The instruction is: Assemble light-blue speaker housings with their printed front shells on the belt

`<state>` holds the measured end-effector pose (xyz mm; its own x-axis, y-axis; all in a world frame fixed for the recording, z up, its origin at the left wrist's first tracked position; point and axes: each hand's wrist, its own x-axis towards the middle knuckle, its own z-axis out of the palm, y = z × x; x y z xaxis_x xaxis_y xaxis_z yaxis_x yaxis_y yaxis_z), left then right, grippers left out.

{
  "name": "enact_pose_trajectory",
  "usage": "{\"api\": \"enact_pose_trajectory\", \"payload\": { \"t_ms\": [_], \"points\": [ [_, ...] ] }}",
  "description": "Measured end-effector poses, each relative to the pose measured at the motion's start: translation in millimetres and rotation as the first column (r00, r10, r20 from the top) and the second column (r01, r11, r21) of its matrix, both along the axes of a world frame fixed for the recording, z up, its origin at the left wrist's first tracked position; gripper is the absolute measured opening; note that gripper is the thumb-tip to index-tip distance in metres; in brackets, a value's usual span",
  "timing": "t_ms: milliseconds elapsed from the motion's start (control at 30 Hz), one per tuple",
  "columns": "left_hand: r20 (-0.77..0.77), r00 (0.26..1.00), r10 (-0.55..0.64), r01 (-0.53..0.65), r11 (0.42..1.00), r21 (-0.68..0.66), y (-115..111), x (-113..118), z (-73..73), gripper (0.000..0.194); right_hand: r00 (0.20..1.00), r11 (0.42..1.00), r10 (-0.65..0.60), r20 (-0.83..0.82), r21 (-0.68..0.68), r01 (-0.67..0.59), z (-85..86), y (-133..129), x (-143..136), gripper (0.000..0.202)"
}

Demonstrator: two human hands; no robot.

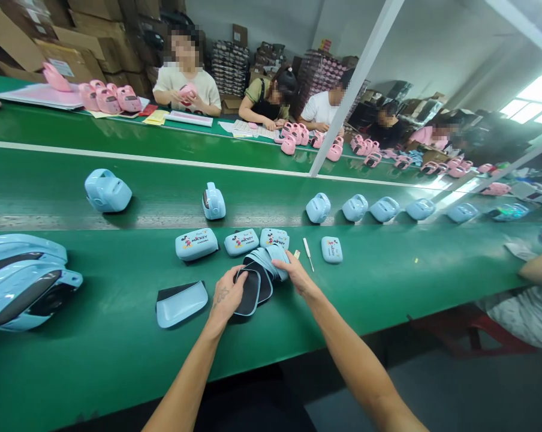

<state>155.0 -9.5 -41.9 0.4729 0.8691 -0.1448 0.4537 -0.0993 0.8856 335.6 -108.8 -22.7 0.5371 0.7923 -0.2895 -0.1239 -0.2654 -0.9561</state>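
Note:
My left hand (228, 293) pinches a black panel with a light blue rim (247, 293). My right hand (292, 269) is closed on a fanned stack of light blue pieces (267, 258), which touches the black panels. Behind them stand blue cases with a printed mouse figure, one at the left (196, 243), one in the middle (241, 242) and one just behind the stack (275, 237). A blue cover with a black part (181, 305) lies left of my left hand. Right of my right hand are a white-handled screwdriver (307, 252) and another printed piece (332, 249).
Large blue housings (28, 285) stand at the left. More blue housings (318, 208) sit along the belt (262, 201) behind the green table (118, 360). People work with pink parts (109, 99) across it. A person's arm (541, 264) rests at the right edge.

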Motion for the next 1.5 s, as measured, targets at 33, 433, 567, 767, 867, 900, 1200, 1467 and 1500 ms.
{"api": "enact_pose_trajectory", "payload": {
  "t_ms": [33,433,567,767,867,900,1200,1467,1500],
  "points": [
    [0.027,1.000,0.002,-0.002,1.000,-0.008,1,1,-0.8,0.028,0.999,1.000,-0.009,-0.042,0.007,0.010,-0.9,-1,1,0.060],
    [0.308,0.936,0.169,-0.086,0.960,-0.265,3,27,-11.0,0.050,0.994,0.996,-0.076,-0.073,0.046,0.080,-6.1,3,9,0.065],
    [0.304,0.909,0.287,-0.182,0.926,-0.330,6,32,-17.2,0.052,0.978,0.993,-0.090,-0.187,0.059,0.103,-12.8,-2,13,0.050],
    [0.216,0.927,0.305,-0.281,0.950,-0.136,4,36,-18.3,0.031,0.991,0.994,-0.059,-0.116,0.081,0.069,-19.8,-3,2,0.058],
    [0.150,0.950,0.275,-0.292,0.951,0.098,-4,30,-10.8,0.025,0.994,0.999,-0.037,0.101,0.015,0.035,-20.6,-3,-8,0.064],
    [0.139,0.954,0.266,-0.288,0.943,0.166,-7,28,-8.0,0.026,0.983,1.000,-0.026,0.182,-0.011,0.029,-20.0,-2,-11,0.066],
    [0.161,0.971,0.177,-0.229,0.878,0.420,-16,17,0.6,0.036,0.881,0.987,0.065,0.469,-0.162,0.014,-12.5,8,-16,0.071],
    [0.049,0.976,0.214,-0.211,0.851,0.481,-10,8,3.0,0.025,0.786,0.972,0.118,0.607,-0.231,0.032,-5.6,3,-33,0.069],
    [0.053,0.974,0.219,-0.219,0.863,0.454,-11,7,1.0,0.026,0.778,0.969,0.130,0.615,-0.245,0.031,-5.5,2,-34,0.067]
  ]
}}
